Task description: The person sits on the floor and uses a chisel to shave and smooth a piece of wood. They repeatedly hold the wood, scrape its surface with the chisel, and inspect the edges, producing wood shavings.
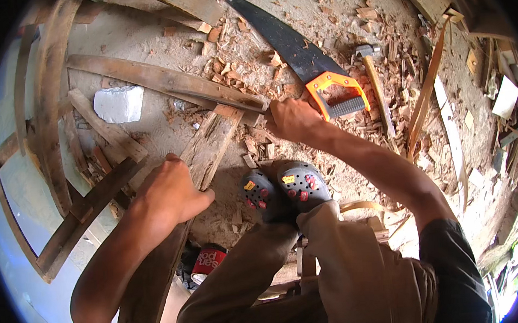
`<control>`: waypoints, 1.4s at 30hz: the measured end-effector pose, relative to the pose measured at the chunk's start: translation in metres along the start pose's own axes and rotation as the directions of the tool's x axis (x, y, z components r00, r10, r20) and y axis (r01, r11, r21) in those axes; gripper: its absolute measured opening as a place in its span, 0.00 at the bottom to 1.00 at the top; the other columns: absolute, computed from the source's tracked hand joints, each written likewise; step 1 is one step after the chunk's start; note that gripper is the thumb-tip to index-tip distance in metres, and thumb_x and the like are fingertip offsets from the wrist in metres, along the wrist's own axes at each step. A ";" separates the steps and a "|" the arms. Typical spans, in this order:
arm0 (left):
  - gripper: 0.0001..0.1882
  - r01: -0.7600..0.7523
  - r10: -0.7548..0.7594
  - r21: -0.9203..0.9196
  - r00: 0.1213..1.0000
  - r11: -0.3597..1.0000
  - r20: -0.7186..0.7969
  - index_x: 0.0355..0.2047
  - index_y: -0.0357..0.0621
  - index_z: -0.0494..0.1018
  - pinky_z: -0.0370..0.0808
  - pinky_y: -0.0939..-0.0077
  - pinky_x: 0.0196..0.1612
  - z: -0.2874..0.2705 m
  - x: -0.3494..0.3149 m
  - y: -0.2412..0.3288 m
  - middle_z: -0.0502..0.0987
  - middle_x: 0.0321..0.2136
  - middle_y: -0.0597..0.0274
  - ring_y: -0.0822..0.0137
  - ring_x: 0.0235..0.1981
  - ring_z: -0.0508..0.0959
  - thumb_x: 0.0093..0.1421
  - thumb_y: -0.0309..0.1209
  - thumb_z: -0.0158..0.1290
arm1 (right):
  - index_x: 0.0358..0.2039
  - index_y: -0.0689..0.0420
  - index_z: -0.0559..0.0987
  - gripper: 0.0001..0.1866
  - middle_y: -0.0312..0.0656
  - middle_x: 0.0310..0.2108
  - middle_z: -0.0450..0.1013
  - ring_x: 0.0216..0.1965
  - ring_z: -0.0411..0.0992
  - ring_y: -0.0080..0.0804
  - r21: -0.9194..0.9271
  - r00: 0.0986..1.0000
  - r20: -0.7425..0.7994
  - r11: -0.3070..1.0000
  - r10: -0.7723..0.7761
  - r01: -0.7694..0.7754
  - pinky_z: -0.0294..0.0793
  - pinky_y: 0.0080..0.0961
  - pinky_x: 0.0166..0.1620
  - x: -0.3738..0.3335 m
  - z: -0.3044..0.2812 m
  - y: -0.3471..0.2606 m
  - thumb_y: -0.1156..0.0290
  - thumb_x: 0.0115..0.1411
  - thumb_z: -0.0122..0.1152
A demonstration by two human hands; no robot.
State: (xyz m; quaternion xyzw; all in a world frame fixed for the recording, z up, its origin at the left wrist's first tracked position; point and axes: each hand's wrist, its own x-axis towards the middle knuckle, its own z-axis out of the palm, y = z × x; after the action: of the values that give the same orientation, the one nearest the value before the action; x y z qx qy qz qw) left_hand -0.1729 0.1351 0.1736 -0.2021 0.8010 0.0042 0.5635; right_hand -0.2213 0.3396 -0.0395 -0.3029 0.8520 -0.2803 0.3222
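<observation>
My left hand [174, 190] is closed over a long, worn wooden plank [212, 142] that slants from the lower left up to the middle. Its thumb points right, and the curled fingers are partly hidden. Just beyond the plank's far end, my right hand [295, 120] is closed in a fist around the end of a narrow, dark, blade-like bar [236, 100]. The bar points left along another old board [145, 73]; its kind is hard to make out. Beside my right hand lies a handsaw [290, 42] with a black blade and an orange handle.
A hammer [377, 87] with a wooden handle lies right of the saw. Wood chips [229, 73] cover the ground. A white block [118, 104] and a wooden frame [20, 220] are at left. A red and black can [208, 261] stands by my leg, behind my grey clogs [302, 182].
</observation>
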 end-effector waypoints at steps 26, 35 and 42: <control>0.39 -0.052 0.054 0.023 0.992 0.998 -0.111 0.47 0.14 0.67 0.79 0.57 0.50 0.009 0.002 -0.005 0.77 0.41 0.25 0.39 0.45 0.81 0.48 0.42 0.65 | 0.32 0.65 0.77 0.16 0.58 0.21 0.76 0.24 0.78 0.57 0.126 0.998 0.036 0.991 -0.056 0.051 0.80 0.47 0.30 -0.024 -0.022 -0.032 0.61 0.59 0.59; 0.41 -0.030 0.029 -0.009 0.993 1.000 -0.116 0.48 0.12 0.66 0.79 0.56 0.50 0.007 -0.002 -0.007 0.76 0.41 0.23 0.37 0.46 0.80 0.48 0.42 0.65 | 0.33 0.64 0.77 0.15 0.57 0.17 0.74 0.22 0.78 0.55 0.215 0.966 -0.095 0.942 -0.242 0.258 0.78 0.51 0.29 -0.028 -0.026 -0.038 0.62 0.61 0.58; 0.39 -0.026 0.025 -0.013 0.998 1.000 -0.060 0.45 0.12 0.68 0.78 0.55 0.51 0.005 -0.002 -0.002 0.75 0.43 0.21 0.36 0.47 0.79 0.47 0.42 0.65 | 0.35 0.63 0.76 0.15 0.58 0.22 0.76 0.24 0.78 0.58 0.163 0.983 -0.031 0.970 -0.178 0.181 0.79 0.49 0.31 -0.026 -0.028 -0.036 0.62 0.60 0.59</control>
State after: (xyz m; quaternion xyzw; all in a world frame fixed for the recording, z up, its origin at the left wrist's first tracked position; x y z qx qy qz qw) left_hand -0.1672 0.1349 0.1740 -0.1958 0.8201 0.0110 0.5375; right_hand -0.2134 0.3422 0.0123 -0.3488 0.7974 -0.3805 0.3126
